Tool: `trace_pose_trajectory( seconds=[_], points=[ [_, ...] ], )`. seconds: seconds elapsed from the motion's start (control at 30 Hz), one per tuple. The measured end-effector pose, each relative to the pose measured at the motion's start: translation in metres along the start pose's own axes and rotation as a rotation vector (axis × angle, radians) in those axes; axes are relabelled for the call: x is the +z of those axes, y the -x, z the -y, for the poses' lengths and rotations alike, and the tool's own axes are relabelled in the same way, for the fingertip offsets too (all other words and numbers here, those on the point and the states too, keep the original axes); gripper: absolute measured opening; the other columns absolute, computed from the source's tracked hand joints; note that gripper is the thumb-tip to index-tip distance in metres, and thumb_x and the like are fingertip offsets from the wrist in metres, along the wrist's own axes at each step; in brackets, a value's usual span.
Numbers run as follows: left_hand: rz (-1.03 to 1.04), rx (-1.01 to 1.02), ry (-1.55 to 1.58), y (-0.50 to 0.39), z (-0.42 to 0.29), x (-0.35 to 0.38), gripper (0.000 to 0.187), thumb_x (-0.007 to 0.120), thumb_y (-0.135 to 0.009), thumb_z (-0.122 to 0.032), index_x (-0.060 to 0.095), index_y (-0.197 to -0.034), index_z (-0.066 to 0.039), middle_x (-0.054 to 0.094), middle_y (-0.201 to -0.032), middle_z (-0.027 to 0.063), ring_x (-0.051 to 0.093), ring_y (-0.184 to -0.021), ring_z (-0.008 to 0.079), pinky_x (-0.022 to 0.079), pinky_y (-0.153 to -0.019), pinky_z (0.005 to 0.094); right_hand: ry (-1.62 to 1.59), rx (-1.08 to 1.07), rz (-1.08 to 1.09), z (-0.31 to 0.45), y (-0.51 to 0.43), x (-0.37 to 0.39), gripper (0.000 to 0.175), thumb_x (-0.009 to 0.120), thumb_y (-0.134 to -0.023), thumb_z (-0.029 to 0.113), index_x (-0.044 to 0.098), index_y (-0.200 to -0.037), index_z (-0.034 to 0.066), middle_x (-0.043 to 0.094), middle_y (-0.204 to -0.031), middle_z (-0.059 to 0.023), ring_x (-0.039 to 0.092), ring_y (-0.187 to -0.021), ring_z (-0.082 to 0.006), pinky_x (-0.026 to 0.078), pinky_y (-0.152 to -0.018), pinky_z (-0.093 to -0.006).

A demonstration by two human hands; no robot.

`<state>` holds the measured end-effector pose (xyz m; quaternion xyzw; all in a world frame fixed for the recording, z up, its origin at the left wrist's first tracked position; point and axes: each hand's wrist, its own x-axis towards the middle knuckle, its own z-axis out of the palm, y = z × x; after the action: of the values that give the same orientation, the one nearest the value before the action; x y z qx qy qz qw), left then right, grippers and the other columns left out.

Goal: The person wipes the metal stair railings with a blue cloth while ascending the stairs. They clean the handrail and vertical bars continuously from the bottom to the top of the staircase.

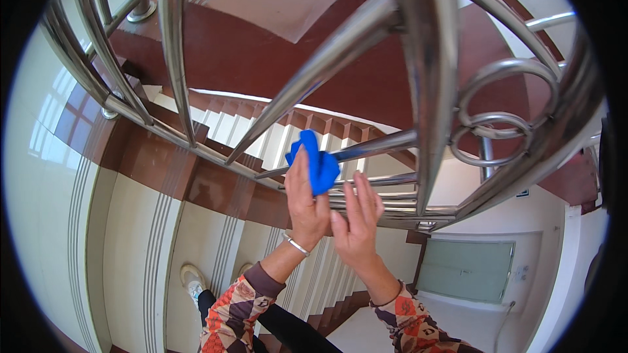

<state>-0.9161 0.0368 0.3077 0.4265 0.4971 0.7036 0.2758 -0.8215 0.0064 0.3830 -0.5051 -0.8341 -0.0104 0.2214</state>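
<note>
A bunched bright blue cloth [321, 169] is pressed around one of the metal balusters [380, 144] of a stair railing. My left hand [305, 201], with a silver bangle at the wrist, holds this cloth. Its fingers reach up along the near side of the cloth. Just to the right, my right hand [358, 220] is held up with its fingers apart and nothing in it. Its fingertips are close to the lower balusters; whether they touch the metal cannot be made out.
A thick polished handrail [490, 189] with ring ornaments [510, 73] runs along the right. Pale steps [201, 235] with grooved edges descend below me, and one shoe [192, 277] stands on a tread. Beyond the railing is another stair flight [274, 142]. A greenish door [466, 269] is at lower right.
</note>
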Motion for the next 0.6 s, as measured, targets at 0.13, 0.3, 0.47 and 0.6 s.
trace_pose_trajectory(
  seconds=[0.13, 0.3, 0.47, 0.6],
  points=[
    [0.002, 0.263, -0.085, -0.030, -0.046, 0.025, 0.074, 0.060, -0.084, -0.007, 0.033, -0.152, 0.003, 0.034, -0.154, 0.0280, 0.039, -0.137, 0.0459, 0.026, -0.113, 0.0573, 0.032, 0.002, -0.094, -0.006, -0.009, -0.035, 0.049, 0.058, -0.086, 0.006, 0.056, -0.134, -0.0042, 0.045, -0.150, -0.0237, 0.040, -0.142, -0.0360, 0.023, -0.113, -0.0481],
    [0.016, 0.322, -0.105, -0.029, -0.048, 0.032, 0.082, 0.066, -0.086, -0.015, 0.025, -0.157, -0.006, 0.024, -0.158, 0.0285, 0.033, -0.140, 0.0467, 0.024, -0.112, 0.0589, 0.083, 0.026, -0.108, -0.015, -0.003, -0.041, 0.050, 0.059, -0.084, 0.005, 0.057, -0.133, -0.0043, 0.045, -0.149, -0.0248, 0.040, -0.141, -0.0375, 0.022, -0.114, -0.0487],
    [-0.057, 0.397, -0.084, -0.050, -0.041, 0.026, 0.075, 0.083, -0.073, -0.017, 0.053, -0.142, -0.014, 0.055, -0.130, 0.0169, 0.054, -0.115, 0.0350, 0.038, -0.096, 0.0467, 0.028, -0.074, -0.146, -0.007, -0.011, -0.036, 0.053, 0.064, -0.082, 0.010, 0.056, -0.134, -0.0035, 0.044, -0.149, -0.0271, 0.040, -0.140, -0.0408, 0.024, -0.112, -0.0495],
    [-0.064, 0.438, -0.040, -0.056, -0.032, 0.032, 0.074, 0.082, -0.074, -0.020, 0.051, -0.141, -0.011, 0.057, -0.122, 0.0149, 0.056, -0.107, 0.0341, 0.041, -0.091, 0.0468, 0.006, -0.119, -0.180, -0.002, -0.023, -0.032, 0.055, 0.065, -0.084, 0.011, 0.054, -0.136, -0.0032, 0.041, -0.149, -0.0310, 0.042, -0.138, -0.0423, 0.026, -0.111, -0.0501]
  ],
)
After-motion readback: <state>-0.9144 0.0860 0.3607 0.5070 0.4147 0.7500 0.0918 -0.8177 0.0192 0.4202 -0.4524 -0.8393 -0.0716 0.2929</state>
